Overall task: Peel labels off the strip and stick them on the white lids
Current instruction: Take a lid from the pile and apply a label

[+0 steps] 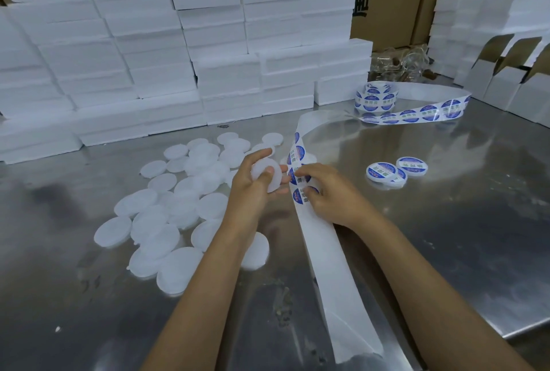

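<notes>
Lids — two labelled (387,173); left hand (253,189) grips one bare lid (268,175), right hand (324,192) pinches strip (300,162).

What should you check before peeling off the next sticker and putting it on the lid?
1. Blank lid held in the left hand: ok.
2. Right hand fingers on a label on the strip: ok.
3. Label edge lifted from the backing: cannot tell, fingers hide it.
4. More labels waiting on the roll: ok.
5. Blank lids pile within reach on the table: ok.
6. Finished labelled lids set apart from the blanks: ok.
</notes>
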### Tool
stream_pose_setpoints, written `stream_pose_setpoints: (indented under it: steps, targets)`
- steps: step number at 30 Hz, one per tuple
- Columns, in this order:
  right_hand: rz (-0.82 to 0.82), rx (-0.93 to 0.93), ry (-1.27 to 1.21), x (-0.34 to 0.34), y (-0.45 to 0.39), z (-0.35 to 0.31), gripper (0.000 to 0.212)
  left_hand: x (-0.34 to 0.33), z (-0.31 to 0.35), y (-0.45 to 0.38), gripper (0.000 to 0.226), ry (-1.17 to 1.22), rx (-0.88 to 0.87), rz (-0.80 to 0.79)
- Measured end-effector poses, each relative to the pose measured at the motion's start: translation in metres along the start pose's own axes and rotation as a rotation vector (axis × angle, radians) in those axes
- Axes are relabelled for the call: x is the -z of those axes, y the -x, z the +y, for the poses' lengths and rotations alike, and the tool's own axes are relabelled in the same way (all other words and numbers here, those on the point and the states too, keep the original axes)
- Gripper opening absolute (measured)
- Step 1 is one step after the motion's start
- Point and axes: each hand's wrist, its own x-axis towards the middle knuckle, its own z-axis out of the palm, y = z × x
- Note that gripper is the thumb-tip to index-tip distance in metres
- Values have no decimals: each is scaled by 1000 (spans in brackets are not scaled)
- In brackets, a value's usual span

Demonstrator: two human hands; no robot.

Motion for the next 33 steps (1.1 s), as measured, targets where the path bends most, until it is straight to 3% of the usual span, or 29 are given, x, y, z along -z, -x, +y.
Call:
stream_pose_setpoints:
  steps: [7,11,16,23,29,33]
  targets:
    - [-4,-14,-27,0,5,1,39,-2,-6,-3,27,-93,46,7]
    - [-16,-12,-60,-3,13,-5,28,-5,-5,-2,25,-134,32,-16]
    - [31,-12,-107,-3,16,-10,16,-4,-5,-1,31,-36,15,-75]
    - [44,5,-186,-4,18,-13,22,-2,-8,-4,30,-3,28,-113]
    - [-38,-50,-473,1,20,-23,12,-5,-8,-2,23,15,113,-122]
    - [45,-108,-843,15,22,-31,11,-6,-4,-2,19,117,214,-89]
